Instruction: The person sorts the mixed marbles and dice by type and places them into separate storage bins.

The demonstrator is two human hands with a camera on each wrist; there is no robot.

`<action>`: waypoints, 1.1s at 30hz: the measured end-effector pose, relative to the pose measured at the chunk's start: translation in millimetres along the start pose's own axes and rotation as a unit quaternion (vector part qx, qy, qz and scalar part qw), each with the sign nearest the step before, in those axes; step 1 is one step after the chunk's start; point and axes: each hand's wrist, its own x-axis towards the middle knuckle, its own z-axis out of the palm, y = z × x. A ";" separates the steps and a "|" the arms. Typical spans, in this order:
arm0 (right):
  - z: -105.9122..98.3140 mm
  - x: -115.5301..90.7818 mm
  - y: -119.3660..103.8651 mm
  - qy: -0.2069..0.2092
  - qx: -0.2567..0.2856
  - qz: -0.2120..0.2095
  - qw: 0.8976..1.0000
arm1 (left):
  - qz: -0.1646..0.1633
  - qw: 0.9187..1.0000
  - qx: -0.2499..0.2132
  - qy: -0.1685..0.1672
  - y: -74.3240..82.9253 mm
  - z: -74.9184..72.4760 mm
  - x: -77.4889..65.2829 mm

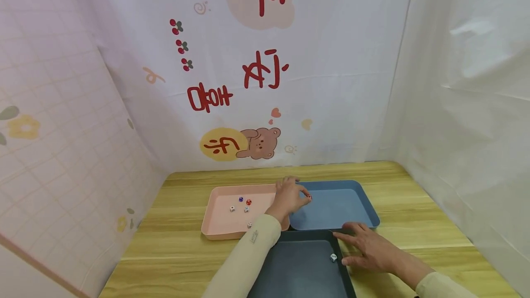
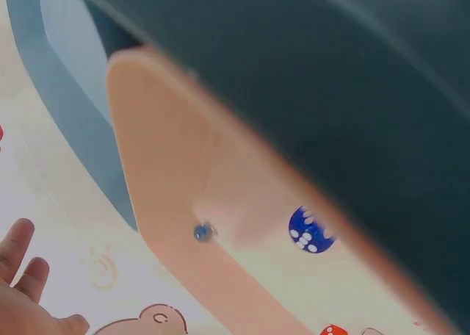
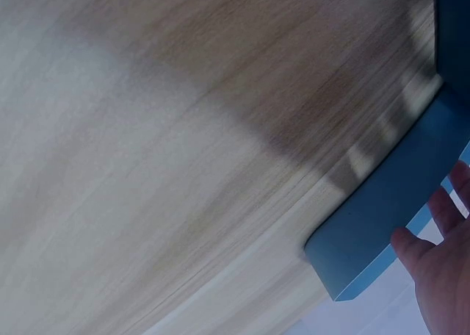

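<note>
My left hand (image 1: 288,197) is over the seam between the pink tray (image 1: 223,230) and the blue tray (image 1: 331,213). Thumb and forefinger pinch a small red die (image 1: 309,196) above the blue tray; the left wrist view shows the hand (image 2: 33,298) at its edge, without that die. In the pink tray lie several dice, among them a blue die (image 1: 241,199), a red die (image 1: 249,202) and a white die (image 1: 232,209). My right hand (image 1: 374,248), fingers loosely spread, is at the right rim of the dark tray (image 1: 298,266), beside a white die (image 1: 333,257) inside it.
All three trays stand close together on a wood-grain table (image 1: 165,261). Behind it hangs a white cloth (image 1: 343,82) printed with red characters and a bear (image 1: 262,144). Pale cloth walls close off the left and right sides.
</note>
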 end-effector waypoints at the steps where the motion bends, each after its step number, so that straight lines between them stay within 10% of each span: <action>1: 0.3 0.2 0.1 0.000 -0.001 -0.001 1.000 | -0.004 1.000 0.001 0.003 -1.7 0.4 2.7; 26: 0.4 0.4 0.0 0.002 -0.001 -0.002 1.000 | -0.051 0.997 0.005 0.052 -18.1 14.0 24.7; 33: -2.4 -1.1 0.0 -0.007 0.016 0.003 1.000 | -0.028 0.999 0.029 0.001 -20.4 21.1 24.9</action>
